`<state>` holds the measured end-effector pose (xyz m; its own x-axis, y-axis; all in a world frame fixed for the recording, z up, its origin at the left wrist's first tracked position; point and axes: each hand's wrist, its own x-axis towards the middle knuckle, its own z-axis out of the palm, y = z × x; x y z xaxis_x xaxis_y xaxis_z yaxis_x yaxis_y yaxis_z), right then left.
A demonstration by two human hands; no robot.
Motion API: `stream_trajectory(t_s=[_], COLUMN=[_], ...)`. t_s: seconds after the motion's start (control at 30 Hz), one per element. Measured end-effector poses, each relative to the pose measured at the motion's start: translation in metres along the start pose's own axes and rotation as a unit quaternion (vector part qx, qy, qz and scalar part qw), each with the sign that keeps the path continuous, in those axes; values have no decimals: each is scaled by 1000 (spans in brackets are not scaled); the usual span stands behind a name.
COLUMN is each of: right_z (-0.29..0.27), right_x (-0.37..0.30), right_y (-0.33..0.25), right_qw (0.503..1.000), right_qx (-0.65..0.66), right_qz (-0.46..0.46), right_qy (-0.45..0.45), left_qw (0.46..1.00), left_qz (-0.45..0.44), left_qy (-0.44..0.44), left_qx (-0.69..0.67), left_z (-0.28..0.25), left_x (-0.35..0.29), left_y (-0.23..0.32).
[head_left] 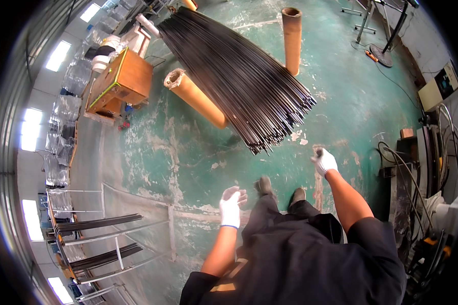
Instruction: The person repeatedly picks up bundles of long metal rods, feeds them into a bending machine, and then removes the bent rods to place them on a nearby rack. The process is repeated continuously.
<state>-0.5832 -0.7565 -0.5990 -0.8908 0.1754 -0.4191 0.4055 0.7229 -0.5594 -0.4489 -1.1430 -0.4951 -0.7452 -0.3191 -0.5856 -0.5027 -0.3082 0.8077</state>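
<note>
Over on the far left there's a metal rack with a few dark rods lying across its arms, well off to the side of the left hand. That hand wears a white glove, palm up with the fingers loosely curled and apart, gripping nothing. Ahead of both hands sits the big bundle of long dark rods, propped across an orange cardboard tube on the green floor, with a second tube standing upright past it. The rod ends point back toward the person's shoes. The right hand, also gloved, is out to the side and nearest those rod ends, but not touching them; can't tell if it's closed or just relaxed. Looks to me like the approach step, nothing grabbed. The next move probably needs a step closer and a bend down to reach the rod tips.
</note>
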Motion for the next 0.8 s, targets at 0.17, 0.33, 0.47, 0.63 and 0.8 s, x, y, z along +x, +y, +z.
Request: stream_trajectory(t_s=[0.17, 0.33, 0.47, 0.63, 0.8], right_z=[54, 91, 131, 136, 165], right_x=[94, 140, 192, 202, 213], right_y=[-123, -209, -227, -263, -217], right_qw=[998, 993, 980, 976, 989], right_qx=[-3, -117, -193, -205, -129], right_qz=[-56, -29, -13, 32, -59], right_qy=[-20, 10, 54, 59, 31], left_qw=[994, 980, 991, 991, 983], left_qz=[-86, -157, -109, -48, -128], left_qy=[-61, -89, -12, 121, 132], left_qx=[-16, 86, 71, 21, -3], left_z=[-7, -19, -27, -59, -33], left_x=[68, 130, 158, 202, 224], left_y=[-9, -4, 68, 117, 121])
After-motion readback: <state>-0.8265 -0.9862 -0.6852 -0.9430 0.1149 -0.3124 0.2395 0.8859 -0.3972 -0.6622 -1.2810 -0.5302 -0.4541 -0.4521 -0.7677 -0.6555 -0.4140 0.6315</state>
